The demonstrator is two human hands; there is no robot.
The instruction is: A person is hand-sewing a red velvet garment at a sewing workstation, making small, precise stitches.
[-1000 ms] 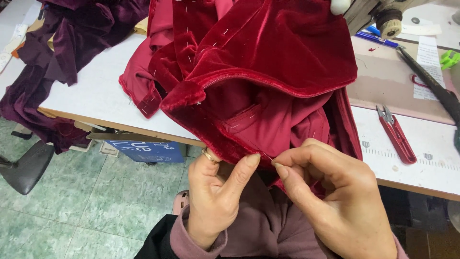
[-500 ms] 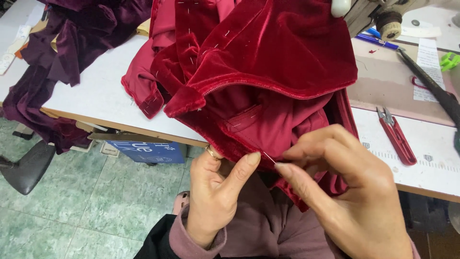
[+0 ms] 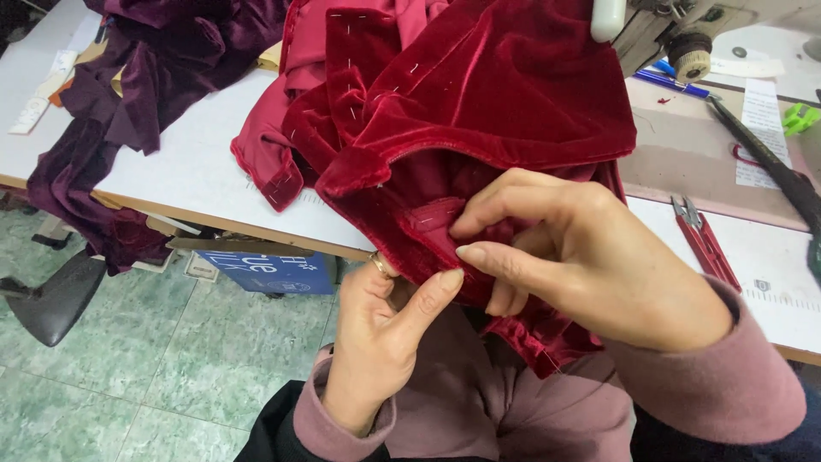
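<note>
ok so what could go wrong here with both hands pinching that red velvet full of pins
1. The red velvet garment bristles with pins; the left hand or right hand could get pricked while pinching the edge.
2. Much of the fabric hangs off the table edge toward the lap, so it might slide and loosen pins.
3. The red snips lie close by and could snag the cloth.

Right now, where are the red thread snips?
In the head view, the red thread snips lie on the white table at the right, just beyond the right hand and beside the red velvet garment.
</note>
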